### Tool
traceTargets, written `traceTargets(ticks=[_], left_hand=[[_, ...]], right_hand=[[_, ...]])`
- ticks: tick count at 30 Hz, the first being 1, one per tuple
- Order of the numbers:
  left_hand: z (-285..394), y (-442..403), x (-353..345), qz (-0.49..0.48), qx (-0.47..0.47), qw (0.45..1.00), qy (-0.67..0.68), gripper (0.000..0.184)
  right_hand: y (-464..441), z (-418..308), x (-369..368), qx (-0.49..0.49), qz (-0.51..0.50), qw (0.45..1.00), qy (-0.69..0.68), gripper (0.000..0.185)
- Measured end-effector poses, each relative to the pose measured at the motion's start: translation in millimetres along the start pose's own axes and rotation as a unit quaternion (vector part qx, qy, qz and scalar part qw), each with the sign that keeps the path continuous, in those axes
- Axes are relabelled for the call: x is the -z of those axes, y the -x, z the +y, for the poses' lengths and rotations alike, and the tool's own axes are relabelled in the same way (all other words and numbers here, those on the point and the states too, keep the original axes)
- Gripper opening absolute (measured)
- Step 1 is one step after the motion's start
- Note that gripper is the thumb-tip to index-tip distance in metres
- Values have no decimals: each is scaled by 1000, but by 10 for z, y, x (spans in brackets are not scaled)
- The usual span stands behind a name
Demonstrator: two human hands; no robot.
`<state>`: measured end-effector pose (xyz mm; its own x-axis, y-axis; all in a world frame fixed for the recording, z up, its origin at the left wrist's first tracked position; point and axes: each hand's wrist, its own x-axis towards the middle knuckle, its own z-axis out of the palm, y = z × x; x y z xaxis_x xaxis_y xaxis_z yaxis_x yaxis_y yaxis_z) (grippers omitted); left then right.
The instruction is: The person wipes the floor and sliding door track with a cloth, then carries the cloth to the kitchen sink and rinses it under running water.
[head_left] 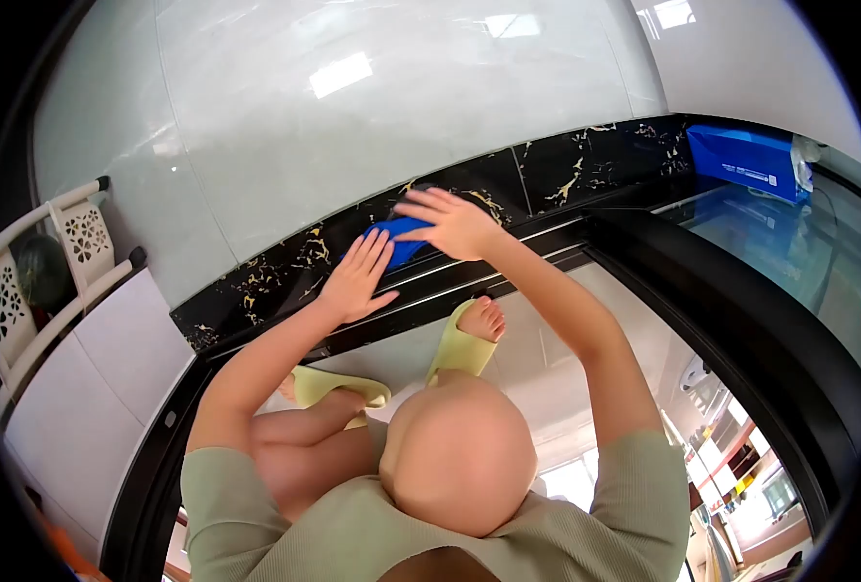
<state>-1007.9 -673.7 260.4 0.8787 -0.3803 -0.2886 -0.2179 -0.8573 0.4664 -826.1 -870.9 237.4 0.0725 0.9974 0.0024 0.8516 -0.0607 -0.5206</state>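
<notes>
Bare knee (460,456) was closest to cam, mid-bottom. L to R: white rack (86,233) stood off the L end of the black marbled sill (557,179). L hand (358,276) was open, palm down, fingers straight, fingertips on blue cloth (406,250), approx. mid-sill by its near edge. R hand (450,225), fingers spread, unclenched, overlapped cloth's R side; couldn't tell how firmly it pressed. Blue bag (746,160) sat nr sill's R end.
</notes>
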Motion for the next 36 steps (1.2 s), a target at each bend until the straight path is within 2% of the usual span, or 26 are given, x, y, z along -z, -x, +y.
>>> traceTargets(ticks=[4, 7, 9, 11, 15, 18, 22, 25, 27, 29, 31, 36], left_hand=[[229, -1122, 96, 90, -32, 995, -6, 84], [471, -1893, 164, 101, -36, 993, -57, 83], [498, -1984, 168, 97, -54, 991, -75, 82], [461, -1891, 228, 99, -78, 991, -40, 78], [248, -1271, 142, 58, -40, 997, 12, 80], [263, -1245, 170, 24, -19, 999, -16, 83], [431, -1881, 258, 67, -65, 996, 4, 83], [605, -2805, 370, 110, -151, 980, 63, 70], [750, -3341, 432, 92, -181, 978, 50, 65], [923, -3635, 519, 31, -164, 984, 67, 63], [919, -3679, 462, 43, -175, 983, 47, 62], [796, -3286, 500, 73, -170, 983, 17, 61]], right_hand=[[572, 262, 244, -222, 86, 970, 47, 38], [797, 295, 185, -380, 214, 897, 69, 38], [725, 202, -21, -456, 249, 849, 90, 41], [606, 49, -109, -476, 248, 839, 88, 42], [424, -220, -201, -415, 197, 888, 10, 40], [427, -220, -85, -396, 202, 895, -25, 38], [636, 93, -5, -492, 218, 843, 25, 38], [876, 566, 73, -595, 263, 754, 88, 45], [850, 781, 251, -675, 310, 666, 73, 49], [877, 951, 149, -695, 335, 628, 107, 56], [761, 1000, 167, -711, 354, 596, 115, 58], [756, 736, 114, -692, 289, 653, 105, 62]])
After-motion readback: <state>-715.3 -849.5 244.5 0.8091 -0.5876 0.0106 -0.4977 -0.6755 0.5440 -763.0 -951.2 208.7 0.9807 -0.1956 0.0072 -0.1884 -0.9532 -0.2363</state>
